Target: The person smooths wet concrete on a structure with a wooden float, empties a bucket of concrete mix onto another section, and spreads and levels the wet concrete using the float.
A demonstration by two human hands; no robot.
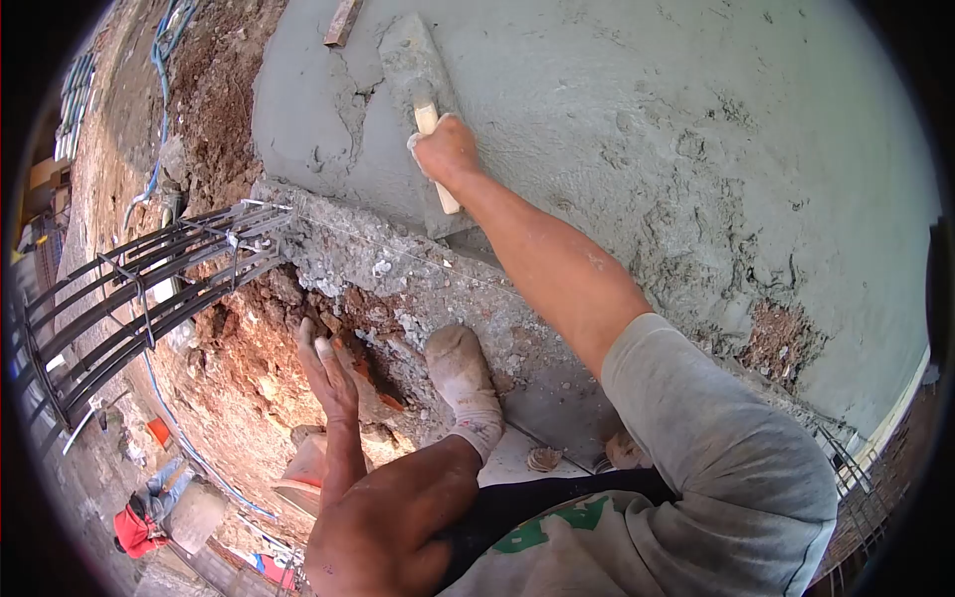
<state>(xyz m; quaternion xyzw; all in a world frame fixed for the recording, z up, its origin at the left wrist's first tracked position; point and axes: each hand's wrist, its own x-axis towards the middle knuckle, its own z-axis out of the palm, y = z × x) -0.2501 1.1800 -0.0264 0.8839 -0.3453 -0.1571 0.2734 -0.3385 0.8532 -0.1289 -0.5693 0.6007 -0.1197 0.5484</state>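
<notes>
My right hand (447, 151) is wrapped round the pale wooden handle of a plastering trowel (411, 60). The trowel's long flat blade lies on wet grey concrete (557, 90), near the slab's edge, and is smeared with the same mix. Lower down, my left hand (330, 376) hangs over reddish broken soil with its fingers stretched out, holding nothing. A foot in a dirty, mud-caked sock (462, 383) stands just right of that hand, below the rough concrete edge (368, 239).
A bundle of steel rebar (149, 284) juts out at the left. On the slab lies a short wooden piece (342, 22). Rough patches (696, 239) mark the concrete at right. A blue hose (159, 109) crosses the soil. Far below left is a person in red (137, 532).
</notes>
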